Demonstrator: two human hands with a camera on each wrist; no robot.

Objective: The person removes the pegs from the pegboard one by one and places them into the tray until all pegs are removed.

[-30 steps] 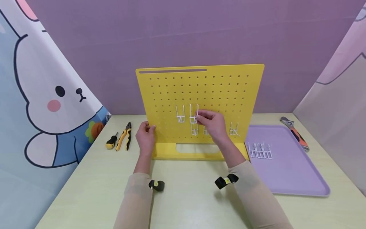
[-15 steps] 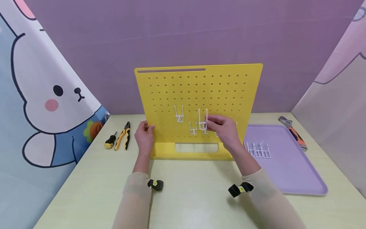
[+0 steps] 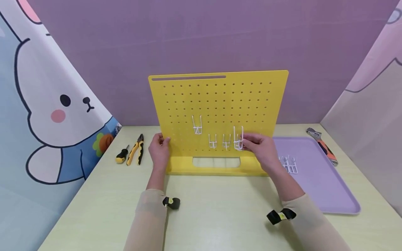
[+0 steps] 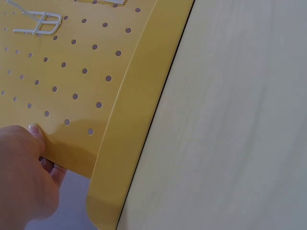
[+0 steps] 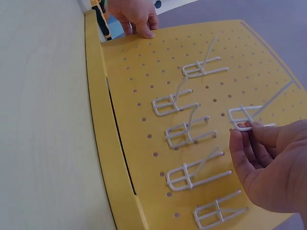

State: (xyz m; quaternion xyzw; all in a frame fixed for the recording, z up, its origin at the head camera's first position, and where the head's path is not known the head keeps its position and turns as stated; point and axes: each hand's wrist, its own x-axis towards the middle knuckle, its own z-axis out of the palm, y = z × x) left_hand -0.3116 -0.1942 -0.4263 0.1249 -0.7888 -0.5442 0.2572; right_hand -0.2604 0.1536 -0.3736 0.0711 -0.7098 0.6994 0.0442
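A yellow pegboard point(image 3: 188, 101) stands upright on its base. My left hand point(image 3: 159, 151) grips its left edge, thumb on the front face and fingers behind, as the left wrist view also shows. Between thumb and fingertips, my right hand point(image 3: 263, 150) pinches a white wire pegboard hook point(image 5: 240, 116), held out in front of the lower right part of the board. Several like hooks are fixed in the holes: one higher hook point(image 3: 197, 126) left of centre, and a lower row with a hook point(image 3: 212, 142) at its left end. In the head view, the right hand hides part of that row.
On the right lies a purple tray point(image 3: 323, 188) holding several more wire hooks point(image 3: 290, 164), partly behind my right wrist. An adjustable wrench point(image 3: 323, 146) lies by the tray's far right edge. Pliers point(image 3: 135, 150) and a stubby screwdriver point(image 3: 121, 154) lie left of the board.
My right hand has moved right and down across the front of the board, carrying the wire hook from near the centre. My left hand stays on the board's left edge.
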